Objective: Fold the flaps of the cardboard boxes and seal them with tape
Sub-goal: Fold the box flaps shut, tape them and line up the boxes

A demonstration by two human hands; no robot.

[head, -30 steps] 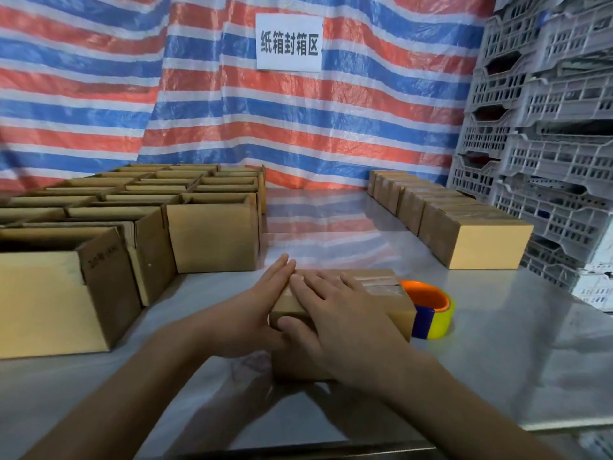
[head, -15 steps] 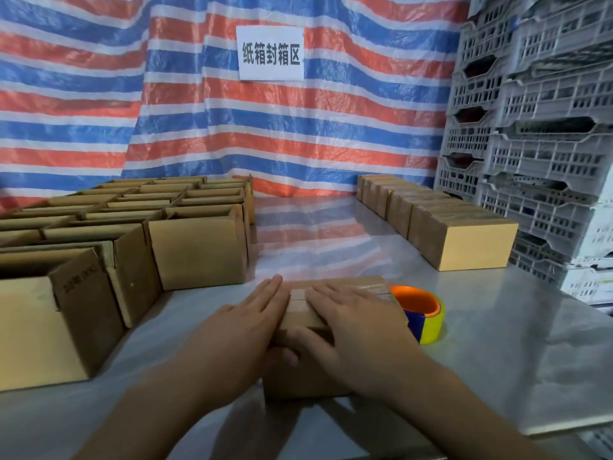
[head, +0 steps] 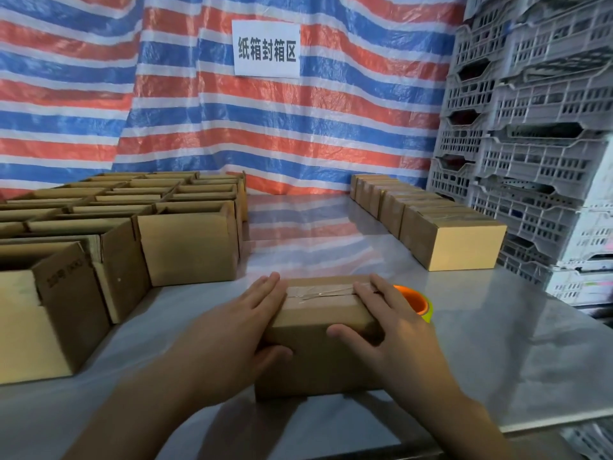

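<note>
Pressing down with both palms, a person holds one small brown cardboard box at the near middle of the grey metal table.

Left hand: laid flat over the box's left end, fingers together and stretched across the top edge, thumb hooked onto the near face. Not clamped; a flat press, judged to be smoothing the tape end down over the corner.

Right hand: mirrored on the right end, fingers together over the top, thumb spread apart onto the near face. Same apparent purpose, and the two hands together keep the box from sliding.

Box, condition: flaps folded shut, top level, a strip of clear glossy tape running lengthwise along the centre seam between the hands. Slight wrinkling shows in the strip. Whether its ends reach down the sides is hidden by the palms.

Orange-cored roll of tape with a yellow rim: just behind the right hand, set down near the box, likely for quick reach.

Open-topped brown cardboard boxes: packed in rows on the left, flaps not yet folded; judged the supply.

Closed brown cardboard boxes: lined up on the right, beside stacked grey plastic crates; judged the finished lot.
</note>
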